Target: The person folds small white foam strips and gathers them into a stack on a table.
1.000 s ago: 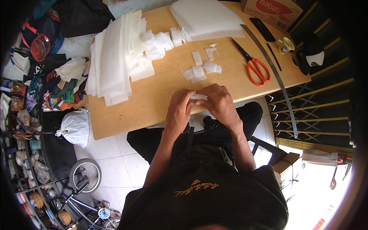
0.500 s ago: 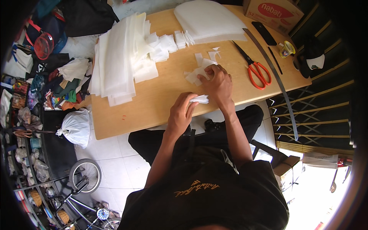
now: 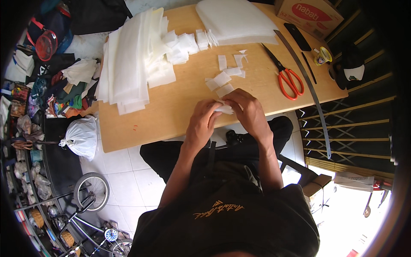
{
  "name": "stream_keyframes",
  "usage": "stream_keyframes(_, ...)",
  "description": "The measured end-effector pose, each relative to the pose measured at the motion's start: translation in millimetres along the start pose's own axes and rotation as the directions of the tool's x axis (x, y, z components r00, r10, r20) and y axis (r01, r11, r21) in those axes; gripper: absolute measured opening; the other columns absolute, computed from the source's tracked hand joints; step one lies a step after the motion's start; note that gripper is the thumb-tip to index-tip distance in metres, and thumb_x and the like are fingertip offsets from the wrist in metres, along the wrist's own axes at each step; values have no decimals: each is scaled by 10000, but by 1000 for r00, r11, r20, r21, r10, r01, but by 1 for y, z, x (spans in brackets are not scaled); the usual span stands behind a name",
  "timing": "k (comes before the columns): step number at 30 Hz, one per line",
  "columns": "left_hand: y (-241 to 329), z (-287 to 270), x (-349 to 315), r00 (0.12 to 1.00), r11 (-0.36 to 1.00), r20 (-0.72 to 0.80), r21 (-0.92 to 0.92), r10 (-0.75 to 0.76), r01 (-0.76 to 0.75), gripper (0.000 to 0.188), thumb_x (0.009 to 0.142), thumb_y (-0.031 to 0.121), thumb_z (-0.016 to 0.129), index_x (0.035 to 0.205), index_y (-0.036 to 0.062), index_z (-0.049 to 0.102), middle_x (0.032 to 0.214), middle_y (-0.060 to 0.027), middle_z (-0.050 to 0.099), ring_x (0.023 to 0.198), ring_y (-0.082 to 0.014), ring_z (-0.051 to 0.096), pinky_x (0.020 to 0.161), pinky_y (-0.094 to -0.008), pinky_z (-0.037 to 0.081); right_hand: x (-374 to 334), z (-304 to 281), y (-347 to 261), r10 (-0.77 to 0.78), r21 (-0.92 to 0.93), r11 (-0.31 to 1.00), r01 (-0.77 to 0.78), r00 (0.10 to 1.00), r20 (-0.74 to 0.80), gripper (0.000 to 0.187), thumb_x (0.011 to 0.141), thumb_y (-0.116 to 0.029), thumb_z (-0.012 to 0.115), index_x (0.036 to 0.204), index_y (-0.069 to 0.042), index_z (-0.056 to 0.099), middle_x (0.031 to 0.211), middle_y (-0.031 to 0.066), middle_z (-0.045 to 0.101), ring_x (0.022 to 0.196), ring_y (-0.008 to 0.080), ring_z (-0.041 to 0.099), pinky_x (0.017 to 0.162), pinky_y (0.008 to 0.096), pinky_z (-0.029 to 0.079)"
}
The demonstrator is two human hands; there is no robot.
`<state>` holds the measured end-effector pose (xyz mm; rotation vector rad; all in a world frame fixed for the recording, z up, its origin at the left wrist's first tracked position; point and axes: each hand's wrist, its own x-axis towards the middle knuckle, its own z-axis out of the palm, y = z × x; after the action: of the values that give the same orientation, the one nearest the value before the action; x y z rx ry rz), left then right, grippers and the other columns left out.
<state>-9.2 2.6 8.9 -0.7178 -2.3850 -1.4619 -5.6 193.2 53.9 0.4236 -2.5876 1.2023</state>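
Close to the table's near edge, my left hand (image 3: 200,121) pinches a small stack of white sheet pieces (image 3: 225,110) between thumb and fingers. My right hand (image 3: 250,115) is closed at the same stack, its thumb and fingertips meeting those of the left. Its fingers partly cover the top of the stack, so whether it grips one piece or several is hidden. Just beyond the hands lie loose white pieces (image 3: 221,79), some overlapping. To their right rest scissors (image 3: 290,83) with orange handles and black blades, slightly spread.
Long white strips (image 3: 128,64) are piled on the wooden table's (image 3: 171,124) left, beside small cut pieces (image 3: 183,48). A large white sheet stack (image 3: 235,21) lies behind. A long metal strip (image 3: 319,105) overhangs the right edge near a phone (image 3: 296,36), yellow cup (image 3: 323,55) and carton (image 3: 310,17).
My right hand has drawn back from the loose pieces to the stack in my left hand. The loose pieces it covered now show. The view has shifted slightly.
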Motion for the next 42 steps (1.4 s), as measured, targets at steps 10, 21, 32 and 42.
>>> stream_keyframes(10, -1, -2, 0, 999, 999, 18, -17, -43, 44, 266, 935, -32, 729, 1188, 36, 687, 1377, -149, 639, 1125, -353, 699, 889, -434, 585, -10, 4, -4, 72, 135, 988, -79, 996, 50, 258, 933, -86, 789, 1165, 17, 744, 1104, 167, 768, 981, 316, 739, 849, 405, 568)
stream_keyframes(21, 2, 1, -2, 998, 998, -7, 1, -65, 65, 323, 959, 5, 730, 1275, 55, 683, 1194, -158, 706, 1090, -365, 692, 899, -448, 561, -16, 8, -2, -136, -125, 983, 133, 991, -18, 358, 872, -152, 823, 1209, -55, 751, 1116, 114, 762, 1027, 315, 682, 940, 429, 504)
stream_keyframes(32, 3, -11, 12, 987, 982, 96, -125, -132, 144, 253, 994, 113, 737, 1233, 47, 688, 1128, -138, 715, 979, -298, 694, 860, -396, 542, -28, 16, 16, -120, -150, 983, 103, 987, -108, 326, 890, -156, 806, 1187, -39, 738, 1133, 108, 741, 1073, 320, 662, 933, 435, 491)
stream_keyframes(42, -29, 20, 90, 999, 931, -1, 362, -45, 42, 271, 932, 176, 807, 1121, 28, 682, 1049, -156, 675, 1029, -363, 629, 927, -480, 502, -25, 18, 27, -135, -115, 986, 121, 984, -118, 298, 899, -161, 800, 1175, -63, 744, 1117, 100, 741, 1041, 332, 661, 921, 438, 499)
